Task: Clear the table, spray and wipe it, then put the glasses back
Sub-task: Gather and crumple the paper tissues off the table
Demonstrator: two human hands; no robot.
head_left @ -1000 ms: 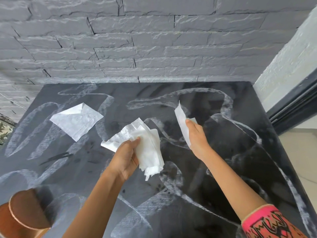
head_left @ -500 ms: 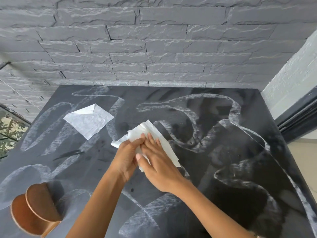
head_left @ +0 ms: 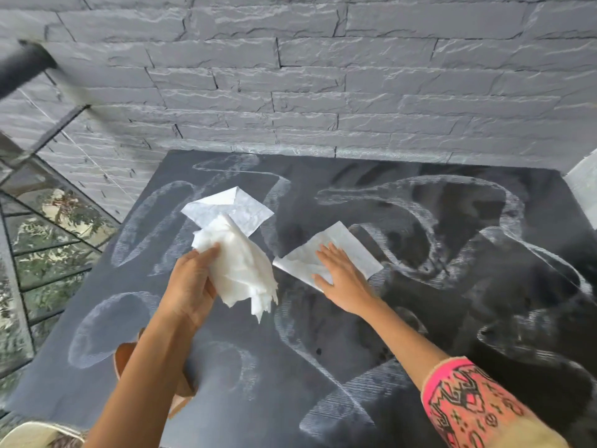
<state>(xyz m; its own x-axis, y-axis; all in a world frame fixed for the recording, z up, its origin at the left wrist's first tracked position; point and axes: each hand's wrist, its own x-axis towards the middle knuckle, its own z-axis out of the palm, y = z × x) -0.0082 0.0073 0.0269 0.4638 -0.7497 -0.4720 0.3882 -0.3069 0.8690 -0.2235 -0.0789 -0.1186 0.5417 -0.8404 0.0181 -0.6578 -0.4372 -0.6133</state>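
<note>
At the far left a dark handrail [head_left: 22,64] runs above a glass railing [head_left: 38,195], and green plants [head_left: 55,240] show through the glass. Behind everything stands a wall of grey stone bricks [head_left: 323,76], and the dark table [head_left: 323,367] stands against it. The table surface is matt black-grey and is covered with pale, curved wipe streaks [head_left: 80,341] from the left side to the right side. Near the front left part, a brown wooden object [head_left: 124,360] is mostly hidden under the left forearm; I cannot tell what it is. The left hand [head_left: 190,286] is above the table, its fingers and thumb curled around a crumpled wad of white tissue [head_left: 242,273]. Just behind this wad a folded tissue [head_left: 248,208] lies flat on the table. To the right, the right hand [head_left: 339,273] presses with straight, spread fingers on a flat tissue sheet [head_left: 345,247], which lies on the table near its middle. The right forearm wears a pink patterned sleeve [head_left: 468,402]. At the far right edge a white wall [head_left: 586,185] meets the stone bricks.
</note>
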